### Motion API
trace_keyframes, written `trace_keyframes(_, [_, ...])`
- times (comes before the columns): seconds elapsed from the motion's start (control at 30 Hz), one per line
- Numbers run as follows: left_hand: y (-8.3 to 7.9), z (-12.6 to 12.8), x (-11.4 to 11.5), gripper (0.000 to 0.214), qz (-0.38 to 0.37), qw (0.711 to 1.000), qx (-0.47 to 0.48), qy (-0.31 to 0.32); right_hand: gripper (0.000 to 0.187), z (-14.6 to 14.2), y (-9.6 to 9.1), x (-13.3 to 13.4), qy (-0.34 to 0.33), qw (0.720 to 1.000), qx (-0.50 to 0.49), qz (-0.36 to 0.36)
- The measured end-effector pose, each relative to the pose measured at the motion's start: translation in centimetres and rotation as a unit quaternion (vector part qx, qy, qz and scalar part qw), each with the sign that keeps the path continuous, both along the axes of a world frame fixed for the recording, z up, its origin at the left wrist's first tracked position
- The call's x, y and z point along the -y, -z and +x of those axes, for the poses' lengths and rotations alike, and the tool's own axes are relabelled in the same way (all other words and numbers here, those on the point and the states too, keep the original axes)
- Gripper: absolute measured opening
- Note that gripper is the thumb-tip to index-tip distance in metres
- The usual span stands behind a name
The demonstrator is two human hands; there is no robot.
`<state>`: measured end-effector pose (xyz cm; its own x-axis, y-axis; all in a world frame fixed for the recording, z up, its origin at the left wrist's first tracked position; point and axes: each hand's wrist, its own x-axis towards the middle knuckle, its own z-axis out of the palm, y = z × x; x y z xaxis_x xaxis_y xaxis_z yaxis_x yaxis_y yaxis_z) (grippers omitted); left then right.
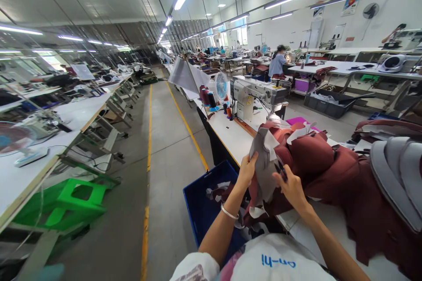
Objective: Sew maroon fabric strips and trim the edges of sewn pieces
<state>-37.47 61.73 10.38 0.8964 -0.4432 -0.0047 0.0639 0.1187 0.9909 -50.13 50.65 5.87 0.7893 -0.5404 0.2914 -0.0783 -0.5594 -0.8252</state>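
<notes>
My left hand is closed on the edge of a grey-backed cut piece, held upright over the table's near edge. The front of this piece is turned away from me. In my right hand is a pair of dark thread snips, its tips close to the right side of the grey piece. Reddish-brown sewn pieces lie heaped just beyond and to the right of my hands. Below my left forearm stands a blue bin with brown and white scraps in it.
A sewing machine stands behind the heap, with thread cones and a small fan beside it. Grey curved pieces are stacked at right. A green stool sits left of the marked aisle. A co-worker sits farther back.
</notes>
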Motion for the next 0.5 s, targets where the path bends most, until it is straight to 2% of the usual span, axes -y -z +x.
trace_keyframes(0.1, [-1.3, -2.1, 1.1, 0.045, -0.088, 0.99, -0.108, -0.032, 0.048, 0.4, 0.8, -2.2, -0.029, 0.998, 0.025, -0.056])
trace_keyframes(0.17, [-2.5, -3.7, 1.7, 0.049, -0.108, 0.982, -0.148, -0.046, 0.041, 0.9, 1.2, -3.5, -0.023, 0.995, 0.069, -0.066])
trace_keyframes(0.27, [-4.7, -4.9, 1.5, 0.062, -0.097, 0.987, -0.119, -0.042, 0.026, 1.2, 0.3, -4.2, 0.024, 0.989, 0.138, -0.056])
trace_keyframes(0.33, [-5.6, -4.8, 0.4, 0.072, -0.091, 0.996, -0.002, 0.013, 0.03, 0.8, -2.1, -3.1, 0.05, 0.983, 0.172, -0.044])
trace_keyframes(0.4, [-5.5, -4.0, -0.9, 0.085, -0.071, 0.986, 0.148, 0.04, 0.037, 0.4, -5.9, -0.8, 0.082, 0.974, 0.209, -0.021])
trace_keyframes(0.47, [-3.8, -3.2, -1.5, 0.094, -0.039, 0.972, 0.224, 0.061, 0.045, 0.4, -10.5, 2.8, 0.131, 0.954, 0.27, 0.012])
trace_keyframes(0.5, [-2.5, -3.0, -1.3, 0.091, -0.013, 0.968, 0.229, 0.099, 0.048, 0.7, -12.8, 5.1, 0.14, 0.942, 0.303, 0.028])
